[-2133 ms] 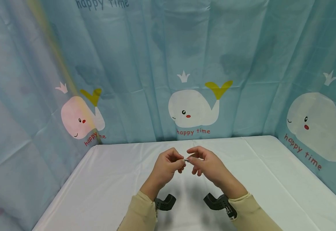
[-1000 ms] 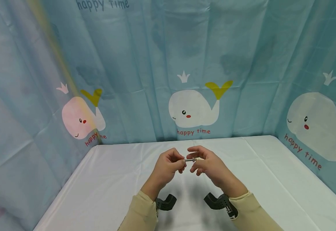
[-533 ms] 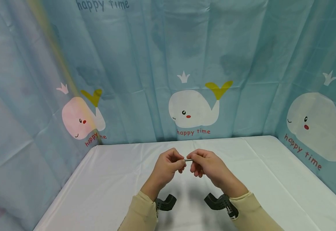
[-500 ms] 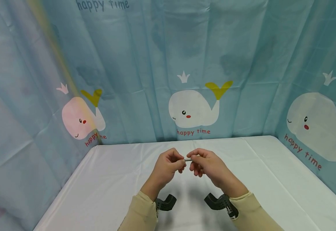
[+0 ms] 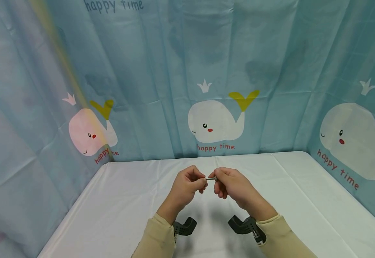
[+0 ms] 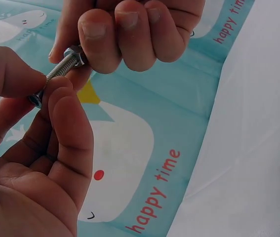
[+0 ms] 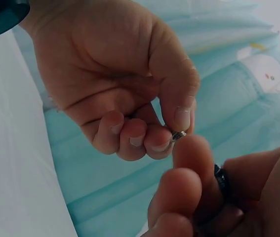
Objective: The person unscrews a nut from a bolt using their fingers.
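Note:
A silver bolt (image 5: pixel 210 178) lies roughly level between both hands above the table. My left hand (image 5: pixel 187 184) pinches it close to its head between thumb and fingers; in the left wrist view the bolt's head (image 6: pixel 35 100) pokes out below that grip. On the threaded shaft (image 6: pixel 63 68) sits a hex nut (image 6: pixel 76 55), towards the bolt's far end. Thumb and index finger of my right hand (image 5: pixel 234 182) pinch the nut end, its other fingers curled. In the right wrist view the fingers hide most of the bolt.
A white cloth covers the table (image 5: pixel 126 208). Behind and beside it hangs a blue curtain (image 5: pixel 155 89) printed with whales. Dark wrist mounts (image 5: pixel 185 226) jut inward from both sleeves.
The right hand's fingers spread off the nut about a second ago, then came together on it, and its thumb now sits higher. My left hand keeps its grip and place.

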A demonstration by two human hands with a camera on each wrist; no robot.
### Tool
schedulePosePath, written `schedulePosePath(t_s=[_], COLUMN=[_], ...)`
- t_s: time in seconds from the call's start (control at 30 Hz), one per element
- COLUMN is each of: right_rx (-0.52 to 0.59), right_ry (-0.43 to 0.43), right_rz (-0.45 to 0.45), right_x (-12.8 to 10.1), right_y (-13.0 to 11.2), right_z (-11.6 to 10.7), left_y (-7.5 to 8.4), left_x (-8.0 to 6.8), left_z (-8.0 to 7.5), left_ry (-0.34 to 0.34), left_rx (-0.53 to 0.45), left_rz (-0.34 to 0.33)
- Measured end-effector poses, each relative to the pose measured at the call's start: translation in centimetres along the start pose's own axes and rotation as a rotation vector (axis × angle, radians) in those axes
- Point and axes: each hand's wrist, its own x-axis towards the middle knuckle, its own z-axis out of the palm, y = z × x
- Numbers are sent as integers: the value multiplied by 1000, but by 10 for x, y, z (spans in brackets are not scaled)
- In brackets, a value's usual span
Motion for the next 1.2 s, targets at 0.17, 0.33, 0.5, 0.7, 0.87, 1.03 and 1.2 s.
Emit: schedulePosePath(t_s=[0.17,0.33,0.5,0.7,0.87,1.03,1.2], right_rx=[-14,-12,-27,-23,9,1,-12], right_ry=[29,67,56,55,50,15,1], right_rz=[-23,-9,-2,-18,-25,-26,-49], right_x=[-1,-2,-2,-3,-3,-2,-3], right_y=[-2,-5,-4,-5,-6,-3,-2], right_z=[1,1,1,1,0,-1,-1], left_y=[0,0,0,0,1,1,0], left_x=[0,0,0,0,0,0,0], left_z=[0,-1,0,-1,-1,-1,-1], left_ry=[-3,-4,-2,-2,0,1,-2], left_rx=[7,7,4,5,8,9,6], left_rz=[-3,-5,-3,-4,-9,-11,-1])
